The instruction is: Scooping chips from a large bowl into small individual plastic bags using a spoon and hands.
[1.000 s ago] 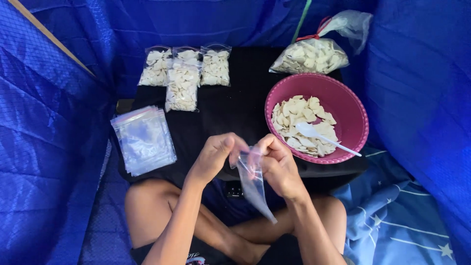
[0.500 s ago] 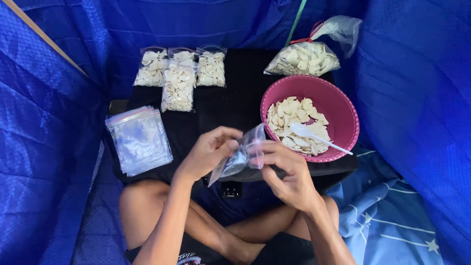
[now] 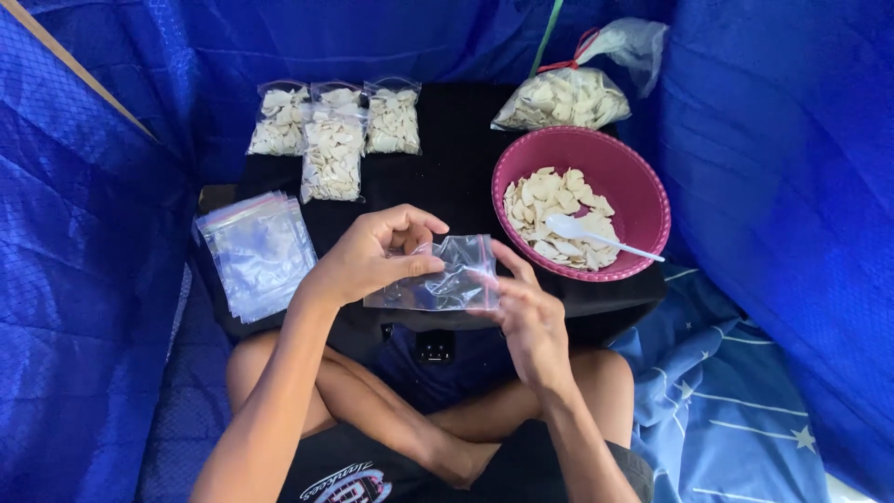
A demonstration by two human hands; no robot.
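I hold a small clear empty zip bag [image 3: 438, 279] flat between both hands above my crossed legs. My left hand [image 3: 368, 256] pinches its upper left part with thumb and fingers. My right hand [image 3: 526, 312] supports it from the right and underneath. Just beyond my right hand stands a pink bowl [image 3: 643, 200] of pale flat chips with a white plastic spoon [image 3: 596, 236] lying in it.
A stack of empty clear zip bags [image 3: 256, 251] lies at the left on the black surface [image 3: 456, 149]. Three filled bags of chips [image 3: 332, 140] lie at the back, and a large tied bag of chips [image 3: 563, 98] behind the bowl. Blue tarp walls surround everything.
The bag hung down from my fingers a second ago; now both hands hold it turned sideways and flatter, slightly farther forward over the surface's near edge.
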